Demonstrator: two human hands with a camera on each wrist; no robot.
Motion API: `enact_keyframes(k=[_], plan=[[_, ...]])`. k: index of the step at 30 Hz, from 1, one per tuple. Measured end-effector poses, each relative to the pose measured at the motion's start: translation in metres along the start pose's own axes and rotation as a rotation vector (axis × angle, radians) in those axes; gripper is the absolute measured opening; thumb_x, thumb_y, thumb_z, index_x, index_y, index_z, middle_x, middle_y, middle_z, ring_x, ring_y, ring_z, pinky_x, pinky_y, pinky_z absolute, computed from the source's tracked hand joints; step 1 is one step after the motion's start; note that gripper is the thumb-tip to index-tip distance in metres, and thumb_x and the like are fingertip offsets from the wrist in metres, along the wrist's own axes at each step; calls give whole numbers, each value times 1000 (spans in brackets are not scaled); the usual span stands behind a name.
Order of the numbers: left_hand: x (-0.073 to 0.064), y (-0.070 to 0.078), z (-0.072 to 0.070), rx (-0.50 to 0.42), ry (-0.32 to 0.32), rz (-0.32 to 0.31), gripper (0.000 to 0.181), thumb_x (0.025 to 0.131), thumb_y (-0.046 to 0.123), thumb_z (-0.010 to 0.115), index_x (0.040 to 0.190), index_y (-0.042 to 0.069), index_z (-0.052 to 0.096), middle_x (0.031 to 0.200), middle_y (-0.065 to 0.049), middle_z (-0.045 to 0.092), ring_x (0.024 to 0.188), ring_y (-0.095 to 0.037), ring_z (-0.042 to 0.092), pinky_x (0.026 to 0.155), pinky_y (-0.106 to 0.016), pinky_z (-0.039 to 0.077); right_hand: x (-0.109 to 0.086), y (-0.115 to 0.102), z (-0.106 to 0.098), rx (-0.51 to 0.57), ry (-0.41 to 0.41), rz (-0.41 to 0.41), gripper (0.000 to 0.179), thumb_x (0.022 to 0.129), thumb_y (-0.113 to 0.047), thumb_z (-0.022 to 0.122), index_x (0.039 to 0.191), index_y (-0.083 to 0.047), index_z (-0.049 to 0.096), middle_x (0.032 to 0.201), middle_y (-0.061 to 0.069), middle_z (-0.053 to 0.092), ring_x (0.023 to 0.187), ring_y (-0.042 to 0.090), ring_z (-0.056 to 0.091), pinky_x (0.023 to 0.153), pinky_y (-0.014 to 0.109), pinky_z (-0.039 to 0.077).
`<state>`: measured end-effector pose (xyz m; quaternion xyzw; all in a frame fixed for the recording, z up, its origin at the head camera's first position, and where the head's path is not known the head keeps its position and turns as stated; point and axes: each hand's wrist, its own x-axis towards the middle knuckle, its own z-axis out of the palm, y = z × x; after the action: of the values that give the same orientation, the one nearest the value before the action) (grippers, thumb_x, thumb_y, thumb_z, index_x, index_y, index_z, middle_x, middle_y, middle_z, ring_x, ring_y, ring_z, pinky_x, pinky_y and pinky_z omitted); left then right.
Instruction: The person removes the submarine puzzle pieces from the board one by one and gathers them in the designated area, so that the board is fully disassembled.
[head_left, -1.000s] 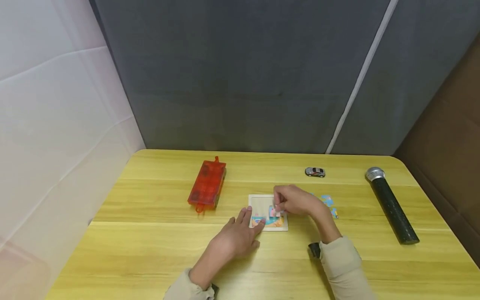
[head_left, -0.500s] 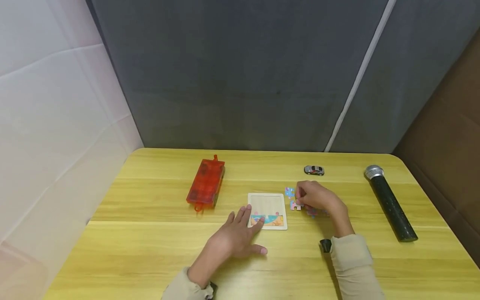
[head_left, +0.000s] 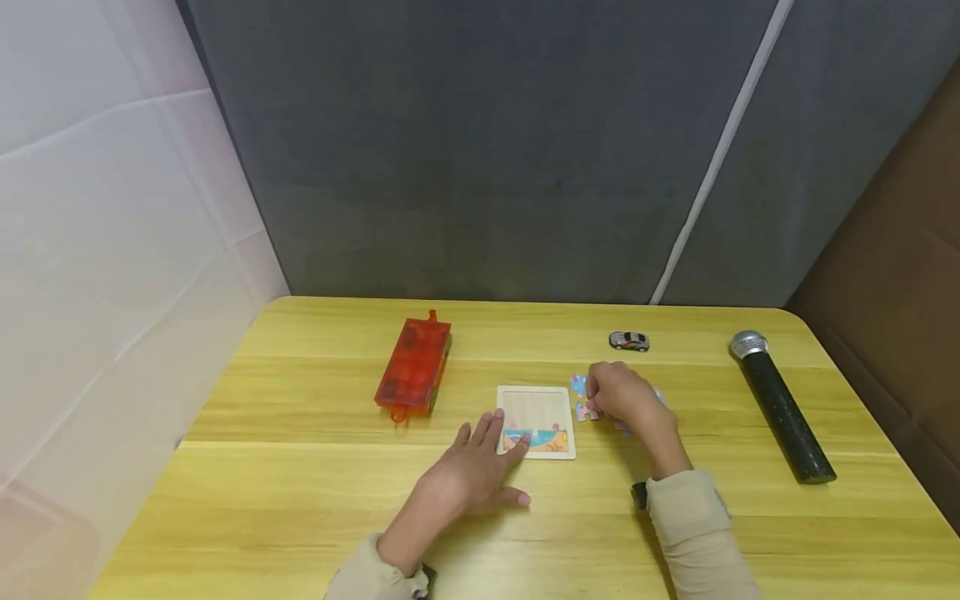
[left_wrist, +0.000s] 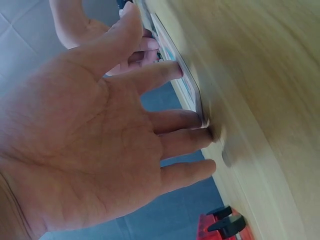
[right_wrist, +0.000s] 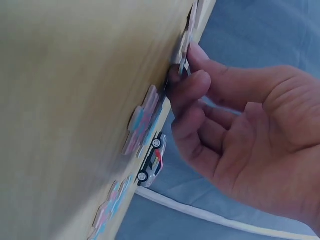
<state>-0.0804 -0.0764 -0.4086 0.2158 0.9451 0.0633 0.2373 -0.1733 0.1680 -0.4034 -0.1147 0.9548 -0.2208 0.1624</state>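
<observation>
A small square puzzle board (head_left: 535, 408) with a pale raised border lies mid-table, a strip of sea-pattern pieces (head_left: 551, 440) along its near side. My left hand (head_left: 472, 479) is spread with straight fingers, fingertips on the board's near left part; the left wrist view shows its palm (left_wrist: 95, 135). To the right of the board, my right hand (head_left: 626, 396) pinches a puzzle piece (right_wrist: 185, 65) between thumb and curled forefinger, low over the table. Beside it lies a blue and pink piece (head_left: 578, 383). More loose pieces (right_wrist: 142, 122) lie partly hidden under that hand.
A red translucent toy cart (head_left: 414, 367) stands left of the board. Behind the right hand is a small silver toy car (head_left: 629, 341). A black microphone (head_left: 783, 412) with a silver head lies at the right. Grey cloth (head_left: 480, 150) hangs behind the table's far edge.
My right hand has moved from over the board to the pieces on its right, taking a piece off the board, then shifted slightly left. My left thumb has spread outward; its fingers stay on the board.
</observation>
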Motion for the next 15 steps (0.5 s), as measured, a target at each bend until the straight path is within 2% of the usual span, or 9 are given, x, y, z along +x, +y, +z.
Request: enact_keyframes(k=[6, 8, 10, 13, 14, 15], plan=[[10, -6, 11, 8, 15, 10, 83, 104, 62, 64, 174, 26, 37, 182, -25, 13, 171, -41, 13, 136, -63, 17, 4, -6, 3, -61, 27, 122, 21, 96, -2, 81, 80, -5, 68, 81, 9, 67, 56, 20, 57, 54, 31, 47], [13, -9, 16, 16, 28, 18, 82, 105, 62, 63, 174, 27, 36, 182, -26, 13, 171, -41, 13, 136, -63, 17, 13, 9, 13, -72, 39, 54, 28, 96, 0, 78, 73, -11, 64, 76, 5, 61, 54, 16, 51, 52, 30, 42], [17, -13, 22, 4, 39, 30, 78, 107, 60, 62, 174, 27, 36, 182, -27, 14, 171, -42, 13, 136, -64, 16, 11, 10, 15, -80, 24, -62, 28, 97, -1, 77, 75, -12, 63, 77, 4, 60, 61, 15, 50, 55, 29, 43], [17, -13, 23, 10, 62, 31, 72, 109, 54, 62, 172, 28, 40, 181, -26, 19, 170, -41, 18, 136, -63, 19, 1, 5, 20, -70, -3, -269, 16, 99, -5, 80, 90, -11, 69, 89, 3, 60, 76, 16, 55, 63, 30, 49], [17, -12, 21, 17, 67, 30, 70, 110, 52, 62, 172, 28, 41, 180, -26, 21, 169, -42, 20, 136, -63, 20, -7, -4, 17, -58, -29, -305, 12, 98, -8, 83, 98, -10, 71, 96, 4, 62, 83, 17, 57, 67, 31, 52], [16, -11, 20, 24, 70, 28, 68, 110, 50, 63, 171, 27, 42, 180, -26, 22, 169, -42, 21, 136, -62, 21, -15, -15, 15, -47, -54, -323, 18, 96, -11, 85, 106, -8, 71, 101, 5, 62, 89, 18, 58, 72, 32, 54]])
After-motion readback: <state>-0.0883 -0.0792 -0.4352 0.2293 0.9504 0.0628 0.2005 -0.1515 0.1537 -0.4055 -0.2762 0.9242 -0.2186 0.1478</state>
